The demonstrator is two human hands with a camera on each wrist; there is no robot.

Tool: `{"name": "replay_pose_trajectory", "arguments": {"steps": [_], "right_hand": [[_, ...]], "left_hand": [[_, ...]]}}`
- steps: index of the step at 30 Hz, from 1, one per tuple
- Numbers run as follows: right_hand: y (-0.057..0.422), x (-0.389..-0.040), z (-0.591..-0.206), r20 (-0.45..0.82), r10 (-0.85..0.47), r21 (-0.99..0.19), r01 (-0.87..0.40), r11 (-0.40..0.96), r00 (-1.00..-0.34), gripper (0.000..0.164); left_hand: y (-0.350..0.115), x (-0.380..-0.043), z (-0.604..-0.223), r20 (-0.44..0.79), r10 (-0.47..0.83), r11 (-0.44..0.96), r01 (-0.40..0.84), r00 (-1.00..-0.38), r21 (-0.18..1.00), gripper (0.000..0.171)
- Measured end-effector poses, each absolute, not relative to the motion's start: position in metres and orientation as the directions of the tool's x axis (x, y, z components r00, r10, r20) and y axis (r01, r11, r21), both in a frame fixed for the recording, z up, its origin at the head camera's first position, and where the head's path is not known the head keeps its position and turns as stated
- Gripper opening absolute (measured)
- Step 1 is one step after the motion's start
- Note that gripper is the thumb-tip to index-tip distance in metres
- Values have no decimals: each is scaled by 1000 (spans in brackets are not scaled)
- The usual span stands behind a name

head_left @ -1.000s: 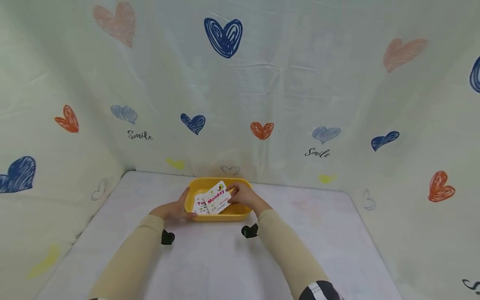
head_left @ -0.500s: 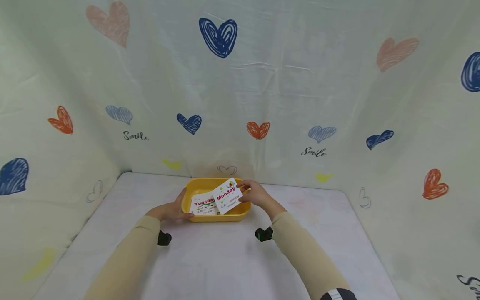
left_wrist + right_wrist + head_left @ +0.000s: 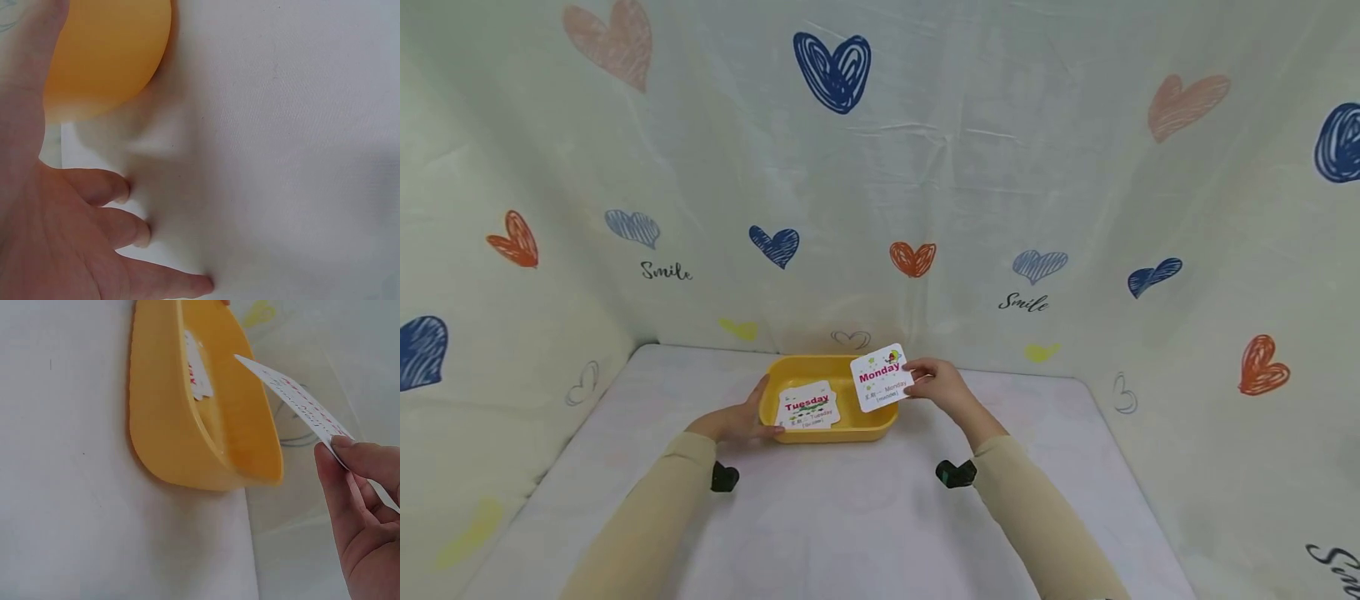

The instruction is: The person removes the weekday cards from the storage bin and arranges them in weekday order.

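A square white "Monday" card (image 3: 882, 377) is pinched between the thumb and fingertips of my right hand (image 3: 942, 385). It is held tilted over the right end of a yellow plastic tray (image 3: 868, 433). Inside the tray, toward the left, lies a "Tuesday" card (image 3: 807, 406), with other card edges showing under it. My left hand (image 3: 741, 421) rests against the tray's left end, thumb at the front corner. In the left wrist view, several spread fingers (image 3: 119, 228) reach down to the white tabletop beside the tray. The right wrist view shows the held card (image 3: 300, 403) nearly edge-on.
The tray stands near the back of a white table (image 3: 842, 517). Behind and beside the table hangs a pale curtain (image 3: 955, 183) printed with hearts and "Smile". A small dark device (image 3: 956, 474) shows at the right wrist, another dark device (image 3: 725, 477) at the left.
My right hand has drawn the Monday card right and up, away from the Tuesday card, which now shows almost fully. My left hand has stayed at the tray's left end.
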State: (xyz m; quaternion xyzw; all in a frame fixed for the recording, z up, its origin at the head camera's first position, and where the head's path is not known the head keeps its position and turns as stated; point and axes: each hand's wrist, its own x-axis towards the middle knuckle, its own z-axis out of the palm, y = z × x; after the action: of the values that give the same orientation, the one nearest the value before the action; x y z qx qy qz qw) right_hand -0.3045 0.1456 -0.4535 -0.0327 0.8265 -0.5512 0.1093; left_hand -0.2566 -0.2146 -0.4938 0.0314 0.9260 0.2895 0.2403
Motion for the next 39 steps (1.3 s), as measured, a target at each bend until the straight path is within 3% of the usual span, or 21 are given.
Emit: {"name": "replay_pose_trajectory", "arguments": {"steps": [14, 26, 39], "right_hand": [[193, -294, -464, -130, -21, -967, 122, 223, -991, 45], [222, -288, -497, -206, 80, -967, 216, 135, -975, 44], [221, -285, -540, -242, 103, -965, 251, 81, -965, 42]], "left_hand": [[-217, -260, -498, -432, 188, 832, -91, -882, 547, 120], [-216, -260, -497, -438, 182, 831, -101, -880, 547, 119], [-214, -260, -496, -438, 185, 830, -100, -880, 549, 119]]}}
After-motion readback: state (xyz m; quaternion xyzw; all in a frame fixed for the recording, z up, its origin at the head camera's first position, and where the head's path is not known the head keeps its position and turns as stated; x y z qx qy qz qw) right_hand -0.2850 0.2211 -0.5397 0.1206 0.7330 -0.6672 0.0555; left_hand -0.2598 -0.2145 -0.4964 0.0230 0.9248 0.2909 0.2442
